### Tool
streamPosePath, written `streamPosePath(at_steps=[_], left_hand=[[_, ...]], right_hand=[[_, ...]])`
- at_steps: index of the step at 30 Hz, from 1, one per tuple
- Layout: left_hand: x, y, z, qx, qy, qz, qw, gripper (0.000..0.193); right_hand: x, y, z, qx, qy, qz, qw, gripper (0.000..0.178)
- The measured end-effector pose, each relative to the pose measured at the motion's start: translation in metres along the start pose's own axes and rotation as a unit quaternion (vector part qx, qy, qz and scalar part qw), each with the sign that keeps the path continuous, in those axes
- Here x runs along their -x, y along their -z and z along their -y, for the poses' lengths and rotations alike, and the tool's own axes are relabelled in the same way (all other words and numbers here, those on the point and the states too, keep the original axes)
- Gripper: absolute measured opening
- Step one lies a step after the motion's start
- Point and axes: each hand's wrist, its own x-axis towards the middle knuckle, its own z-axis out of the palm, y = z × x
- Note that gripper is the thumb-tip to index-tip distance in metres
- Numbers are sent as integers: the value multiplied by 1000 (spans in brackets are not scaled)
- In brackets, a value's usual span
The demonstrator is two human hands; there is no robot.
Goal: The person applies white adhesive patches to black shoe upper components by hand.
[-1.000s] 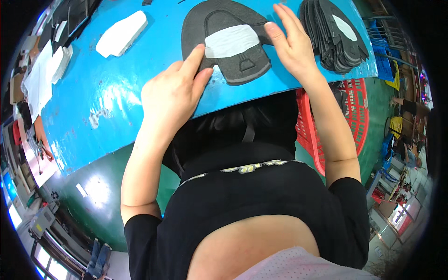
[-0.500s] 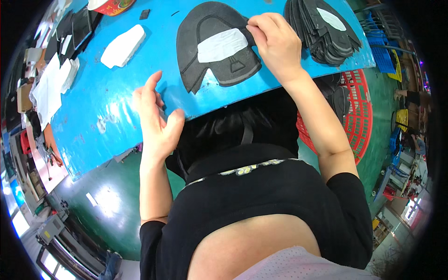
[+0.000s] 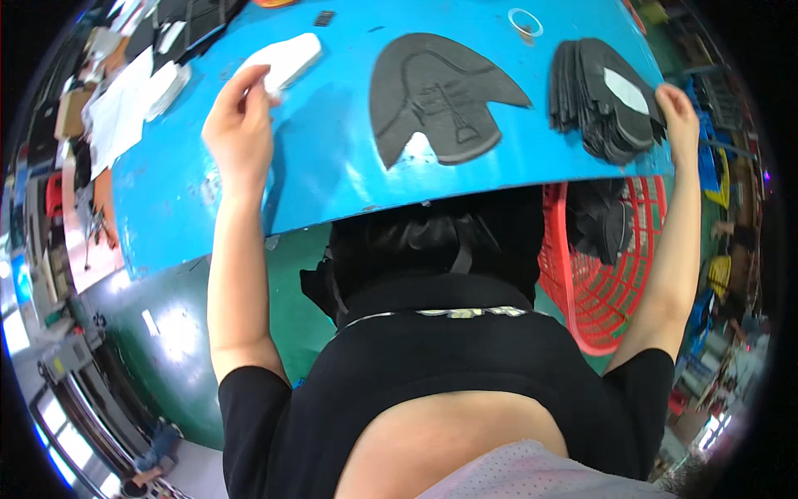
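Below the near edge of the blue table [image 3: 332, 179], on the right, dark pieces [image 3: 603, 220] are held in a red basket [image 3: 568, 287]. A single notched black piece [image 3: 428, 96], marked with dark lines, is laid mid-table, touched by neither hand. The left hand [image 3: 239, 137] is raised with fingers bent toward the thumb; whether anything is gripped cannot be told. The right hand [image 3: 680, 116] is half curled at the right side of a black stack [image 3: 586, 108], topped by a white patch [image 3: 625, 91]; contact cannot be made out. Beyond the left fingertips, white material [image 3: 295, 58] is seen.
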Motion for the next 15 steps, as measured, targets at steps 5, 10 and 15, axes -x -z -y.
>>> streamPosePath(at_steps=[5, 10, 15], left_hand=[[-83, -1, 37, -171, -234, -97, 952, 19], [-178, -31, 13, -277, -272, -81, 918, 28], [-202, -32, 10, -359, -150, 36, 920, 31]], right_hand=[[49, -36, 84, 58, 108, -236, 964, 27], [103, -62, 139, -28, 154, -163, 974, 15], [134, -84, 152, 22, 257, -78, 963, 14]])
